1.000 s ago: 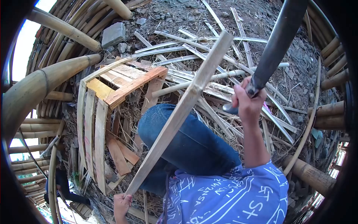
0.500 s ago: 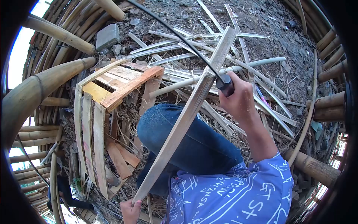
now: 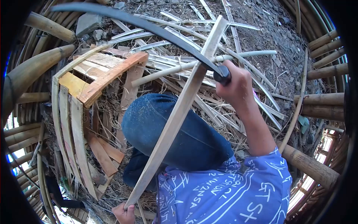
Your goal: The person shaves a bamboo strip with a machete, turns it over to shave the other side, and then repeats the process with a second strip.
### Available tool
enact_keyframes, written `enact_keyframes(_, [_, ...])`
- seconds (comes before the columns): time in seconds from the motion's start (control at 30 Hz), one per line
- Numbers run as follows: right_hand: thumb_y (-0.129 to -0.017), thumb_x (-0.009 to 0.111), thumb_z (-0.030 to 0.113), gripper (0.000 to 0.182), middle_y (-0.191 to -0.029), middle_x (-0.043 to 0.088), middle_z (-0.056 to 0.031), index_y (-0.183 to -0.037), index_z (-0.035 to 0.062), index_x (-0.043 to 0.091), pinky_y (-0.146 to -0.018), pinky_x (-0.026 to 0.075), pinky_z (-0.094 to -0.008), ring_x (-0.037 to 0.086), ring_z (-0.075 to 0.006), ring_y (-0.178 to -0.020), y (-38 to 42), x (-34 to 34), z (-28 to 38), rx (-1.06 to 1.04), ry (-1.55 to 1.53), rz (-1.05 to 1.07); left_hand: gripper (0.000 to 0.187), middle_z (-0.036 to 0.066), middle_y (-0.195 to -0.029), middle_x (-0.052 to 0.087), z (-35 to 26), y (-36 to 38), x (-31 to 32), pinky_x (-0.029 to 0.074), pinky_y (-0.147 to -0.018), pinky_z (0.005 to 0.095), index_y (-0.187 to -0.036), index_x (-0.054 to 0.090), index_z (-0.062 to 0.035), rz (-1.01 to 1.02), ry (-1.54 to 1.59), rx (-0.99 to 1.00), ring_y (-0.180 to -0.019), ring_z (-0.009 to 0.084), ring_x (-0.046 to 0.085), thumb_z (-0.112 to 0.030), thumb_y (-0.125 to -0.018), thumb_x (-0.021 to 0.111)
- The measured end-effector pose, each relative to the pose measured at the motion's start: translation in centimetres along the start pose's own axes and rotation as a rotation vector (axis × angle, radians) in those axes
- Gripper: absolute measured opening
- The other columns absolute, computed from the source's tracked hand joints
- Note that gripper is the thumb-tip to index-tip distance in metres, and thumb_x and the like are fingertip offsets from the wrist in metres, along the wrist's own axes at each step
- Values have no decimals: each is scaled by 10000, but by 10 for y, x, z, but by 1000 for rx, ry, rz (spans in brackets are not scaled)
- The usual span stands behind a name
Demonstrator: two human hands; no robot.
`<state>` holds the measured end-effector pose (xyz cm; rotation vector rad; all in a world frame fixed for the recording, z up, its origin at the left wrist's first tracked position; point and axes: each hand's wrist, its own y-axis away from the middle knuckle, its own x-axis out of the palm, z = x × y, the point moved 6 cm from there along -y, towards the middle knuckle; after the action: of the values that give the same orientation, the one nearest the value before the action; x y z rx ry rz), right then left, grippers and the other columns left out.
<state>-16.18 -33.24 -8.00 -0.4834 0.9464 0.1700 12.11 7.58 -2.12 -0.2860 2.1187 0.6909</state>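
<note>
The blade [image 3: 149, 26] is dark grey, the slat [image 3: 175, 115] pale tan, the jeans [image 3: 167, 130] deep blue, and the shirt [image 3: 227, 194] blue with white lettering.

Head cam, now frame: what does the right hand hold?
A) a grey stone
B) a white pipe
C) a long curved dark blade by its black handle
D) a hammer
C: the right hand is closed around the black handle of a long curved dark blade that meets the long pale bamboo slat, whose lower end the left hand holds.
</note>
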Motion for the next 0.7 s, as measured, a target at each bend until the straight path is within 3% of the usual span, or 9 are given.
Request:
enact_keyframes(0.2, [-724,615,66,49,-631,611,-175,-709,50,570,-562,505,-414,641,-349,-637,-31,10,-42,89,79,-103,333,137,-515,467,-19,6,-2,364,-453,380,-685,597,1,-28,-9,-21,-431,270,452,-286,-847,646])
enact_keyframes(0.3, [-721,604,54,31,-637,612,-178,-718,48,574,-559,483,-425,634,-363,-635,-44,11,-83,157,95,-112,293,123,-548,532,-21,6,-13,395,-464,355,-758,648,-9,16,47,-139,-469,225,529,-285,-856,646])
enact_keyframes(0.4, [-711,597,42,28,-634,608,-177,-730,47,577,-542,466,-418,625,-371,-631,-38,1,-68,137,14,-187,285,110,-551,539,-5,9,-10,389,-461,346,-758,652,-12,82,91,-236,-469,210,521,-279,-859,645])
enact_keyframes(0.47, [-700,597,37,46,-626,599,-177,-739,44,575,-532,465,-398,619,-375,-639,-29,-5,-44,226,-222,-123,280,102,-553,544,5,9,-4,385,-459,340,-758,654,-14,112,116,-278,-470,201,515,-275,-860,644])
enact_keyframes(0.57, [-679,597,49,59,-621,592,-172,-731,57,571,-532,475,-411,618,-359,-605,-14,0,-3,24,-240,-82,273,89,-556,550,13,12,-1,380,-457,330,-758,657,-17,141,137,-337,-470,186,507,-268,-863,643])
enact_keyframes(0.7, [-679,592,70,56,-613,595,-185,-722,63,556,-574,503,-445,625,-376,-620,-18,10,-17,68,-9,10,264,72,-560,559,20,17,-1,372,-453,318,-757,662,-21,157,148,-368,-470,167,496,-260,-866,642])
